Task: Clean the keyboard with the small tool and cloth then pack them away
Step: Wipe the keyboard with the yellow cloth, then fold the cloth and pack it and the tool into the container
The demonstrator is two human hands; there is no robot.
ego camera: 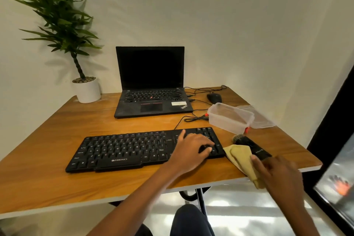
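Keyboard (122, 151): ZEBRONICS; laptop (151, 101): ThinkPad; right hand (277, 174) grips cloth (241, 156).

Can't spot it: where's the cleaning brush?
In the head view, the black brush lies right of the keyboard, between the yellow cloth and clear container.

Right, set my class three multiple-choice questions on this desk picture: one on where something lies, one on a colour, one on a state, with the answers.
1. Where is the brush? A) just right of the keyboard B) on the floor C) on a shelf
2. What colour is the cloth? A) blue B) yellow C) red
3. The plastic box is: A) closed B) tipped over C) open, lid beside it
Answers: 1 A, it lies past the keyboard's right end. 2 B, its folds are yellow. 3 C, the lid lies next to it.
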